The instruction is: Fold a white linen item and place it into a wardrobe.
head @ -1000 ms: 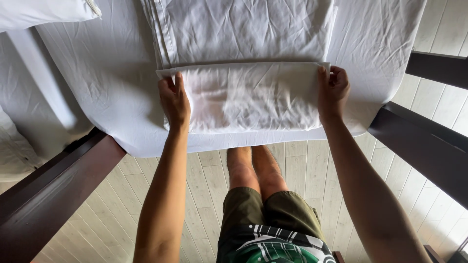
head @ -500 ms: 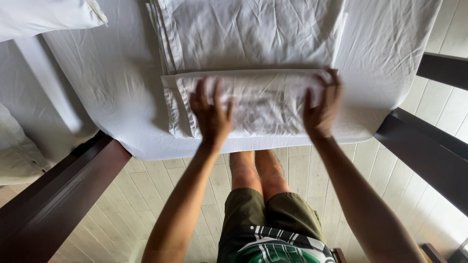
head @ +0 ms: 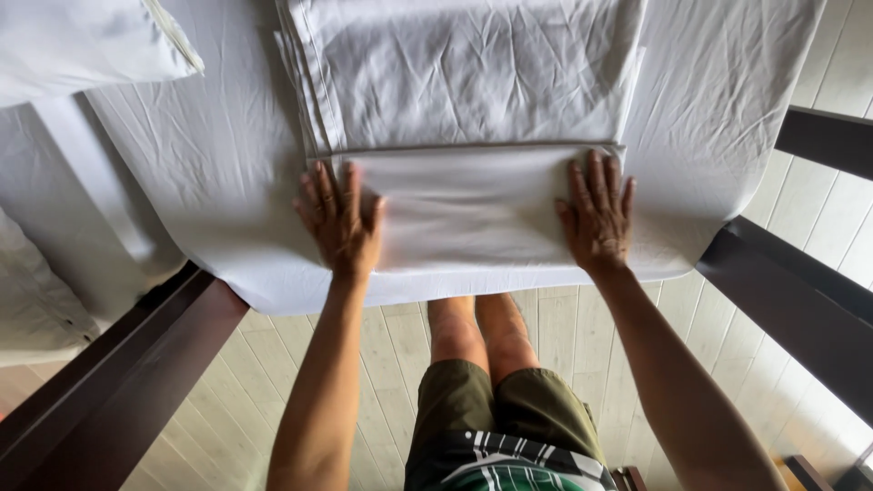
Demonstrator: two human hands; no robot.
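Both hands are laid flat, fingers spread, on a folded white sheet; nothing is pinched or clasped. The left hand is pressed on the near left corner of the fold, the right hand on the near right end, and the folded-over flap is stretched between them. Just beyond the fingertips the flap's far edge is seen, and past it the unfolded remainder of the sheet, stacked in several layers whose edges show at the left. All of it is spread on a white cover that hangs over the near edge just under the wrists. A pillow is seen well off beyond the left hand. Dark wooden rails run to either side below the arms, over a pale plank floor.

Several slips could be expected from this hold. Since the cloth is only pressed, not held, the flap could be dragged askew if one palm were slid harder than the other, and the far edge would no longer run straight. The stacked layers beyond the left fingertips could be fanned out by a sideways push. The cover beneath could also be pulled toward the drop, because the pressure is applied close to the overhang.
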